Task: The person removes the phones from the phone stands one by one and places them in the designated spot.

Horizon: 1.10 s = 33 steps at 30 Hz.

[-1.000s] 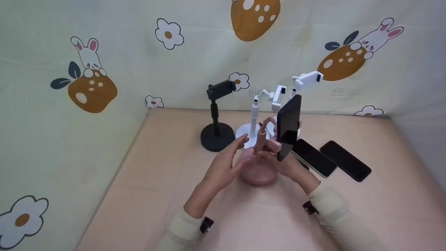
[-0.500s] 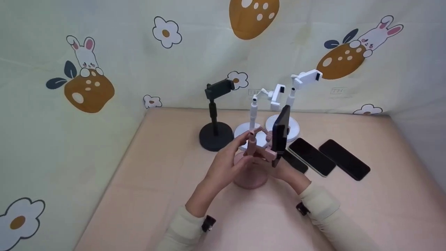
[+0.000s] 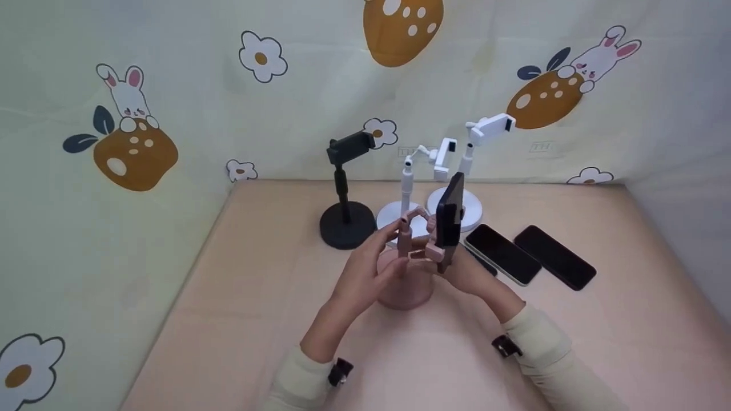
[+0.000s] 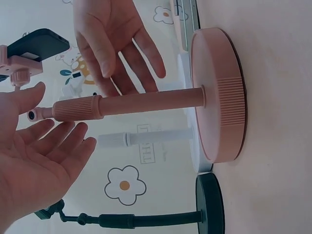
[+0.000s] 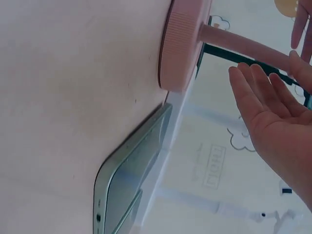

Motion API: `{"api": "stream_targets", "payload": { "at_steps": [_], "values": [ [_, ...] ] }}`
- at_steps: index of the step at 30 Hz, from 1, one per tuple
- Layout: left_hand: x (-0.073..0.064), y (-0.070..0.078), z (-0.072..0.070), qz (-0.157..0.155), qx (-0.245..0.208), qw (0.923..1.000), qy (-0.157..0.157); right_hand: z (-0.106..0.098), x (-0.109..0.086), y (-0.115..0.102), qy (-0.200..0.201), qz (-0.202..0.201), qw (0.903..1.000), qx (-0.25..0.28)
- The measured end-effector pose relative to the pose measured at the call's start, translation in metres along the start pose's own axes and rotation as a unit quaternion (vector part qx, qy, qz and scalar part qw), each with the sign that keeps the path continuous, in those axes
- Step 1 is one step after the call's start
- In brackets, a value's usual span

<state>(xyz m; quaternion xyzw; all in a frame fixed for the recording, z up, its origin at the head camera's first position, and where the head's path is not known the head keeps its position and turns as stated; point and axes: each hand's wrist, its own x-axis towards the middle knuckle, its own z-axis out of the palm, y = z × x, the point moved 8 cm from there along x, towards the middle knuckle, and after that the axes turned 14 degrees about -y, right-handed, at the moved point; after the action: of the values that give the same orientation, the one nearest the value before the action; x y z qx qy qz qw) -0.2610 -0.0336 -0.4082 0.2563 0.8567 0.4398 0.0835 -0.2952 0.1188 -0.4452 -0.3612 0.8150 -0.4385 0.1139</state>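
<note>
A pink phone stand (image 4: 151, 101) stands upright before me, its round base (image 4: 219, 97) on the table. Clamped in its holder (image 3: 435, 251) is a dark phone (image 3: 451, 214), seen nearly edge-on in the head view. My left hand (image 3: 362, 274) is beside the upper pole, which passes between its thumb and loosely bent fingers without being gripped. My right hand (image 4: 114, 44) is on the pole's other side, fingers extended toward it; in the head view the phone and holder partly hide this hand. In the right wrist view its palm (image 5: 287, 131) faces the pole.
Behind stand a black phone stand (image 3: 346, 225) and two white ones, the nearer (image 3: 406, 185) and the farther (image 3: 471, 208). To the right lie a light-edged phone (image 3: 502, 254), a black phone (image 3: 555, 257) and a third (image 3: 485, 265), partly hidden by my right arm. A printed cloth (image 3: 320, 103) hangs behind.
The pink stand with its phone has shifted left and turned slightly. My left hand has come around the pole, and my right hand's fingers have come off it.
</note>
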Motion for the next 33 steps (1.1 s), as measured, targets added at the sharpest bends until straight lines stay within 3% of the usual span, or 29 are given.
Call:
{"api": "stream_targets", "payload": {
  "at_steps": [3,8,15,24,29,33],
  "values": [
    [-0.003,0.002,-0.003,0.008,-0.001,0.9999,0.013,-0.007,-0.012,0.009,0.005,0.048,0.9976,0.049],
    [-0.006,0.01,-0.008,0.015,-0.006,0.9992,0.038,-0.026,-0.031,0.011,0.031,0.09,0.9943,0.048],
    [-0.008,0.03,-0.016,0.023,0.021,0.9967,0.075,-0.043,-0.048,-0.004,0.047,0.082,0.9884,0.119],
    [-0.014,0.052,-0.018,0.035,0.07,0.9898,0.119,-0.044,-0.057,-0.037,0.059,0.049,0.9902,0.117],
    [-0.014,0.062,-0.015,0.044,0.12,0.9841,0.124,-0.04,-0.058,-0.049,0.061,0.038,0.9889,0.131],
    [-0.012,0.065,-0.012,0.031,0.148,0.9822,0.111,-0.037,-0.058,-0.053,0.068,0.042,0.9868,0.141]
  ]
}}
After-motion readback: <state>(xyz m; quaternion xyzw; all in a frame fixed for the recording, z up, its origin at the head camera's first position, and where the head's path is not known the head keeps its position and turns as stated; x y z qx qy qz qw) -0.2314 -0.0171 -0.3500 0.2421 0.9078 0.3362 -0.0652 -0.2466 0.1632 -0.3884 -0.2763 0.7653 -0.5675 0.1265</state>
